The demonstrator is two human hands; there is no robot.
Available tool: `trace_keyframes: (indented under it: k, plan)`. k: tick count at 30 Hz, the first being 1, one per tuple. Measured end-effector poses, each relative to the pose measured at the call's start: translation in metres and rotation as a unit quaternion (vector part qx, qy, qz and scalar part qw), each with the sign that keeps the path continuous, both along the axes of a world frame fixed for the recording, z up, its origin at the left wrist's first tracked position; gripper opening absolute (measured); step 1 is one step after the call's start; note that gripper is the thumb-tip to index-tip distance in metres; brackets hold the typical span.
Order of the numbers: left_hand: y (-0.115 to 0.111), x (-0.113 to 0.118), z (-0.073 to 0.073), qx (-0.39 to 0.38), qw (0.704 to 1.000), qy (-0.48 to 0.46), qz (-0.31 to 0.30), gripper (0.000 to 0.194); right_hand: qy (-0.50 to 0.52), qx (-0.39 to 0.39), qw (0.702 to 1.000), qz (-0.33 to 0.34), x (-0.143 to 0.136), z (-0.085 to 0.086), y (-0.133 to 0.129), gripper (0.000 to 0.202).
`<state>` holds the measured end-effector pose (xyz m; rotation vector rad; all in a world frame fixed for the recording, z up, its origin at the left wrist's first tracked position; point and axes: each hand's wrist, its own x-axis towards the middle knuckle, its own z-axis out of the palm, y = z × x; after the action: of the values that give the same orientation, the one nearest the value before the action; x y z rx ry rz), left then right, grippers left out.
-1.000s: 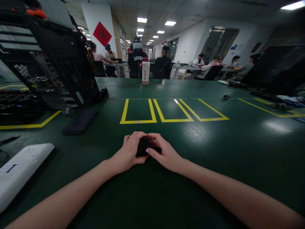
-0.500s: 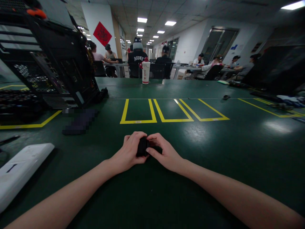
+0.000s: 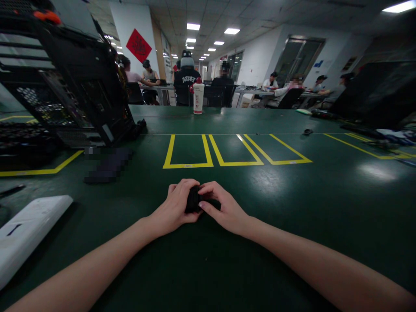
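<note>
A small black block-like object is held between my two hands, low over the green table. My left hand wraps round its left side, fingers over the top and thumb at the near edge. From the right, my right hand pinches its right side with thumb and fingertips. Dark colour and the covering fingers hide its exact kind. Whether it rests on the table I cannot tell.
Yellow tape outlines lie beyond my hands. A black computer case stands at left, with a white box-like device nearer me. A white bottle stands at the far edge. A dark monitor is at right. Several people sit beyond.
Both hands keep their grip on the black object, with almost no movement. The whole view has shifted very slightly.
</note>
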<state>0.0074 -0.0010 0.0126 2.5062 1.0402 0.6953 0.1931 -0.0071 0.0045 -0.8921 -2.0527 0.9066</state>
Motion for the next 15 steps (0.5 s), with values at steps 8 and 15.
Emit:
trace_keyframes:
  k: [8,15]
  plan:
    - [-0.0002,-0.0009,-0.0006,-0.001,1.0,0.006,0.002,0.058,-0.012,-0.013,1.0,0.007,-0.0011,0.0029,-0.0016,0.03]
    - [-0.0003,-0.0008,0.0003,0.013,1.0,0.007,-0.002,0.056,0.013,-0.022,1.0,0.012,-0.0003,0.0008,0.0,0.021]
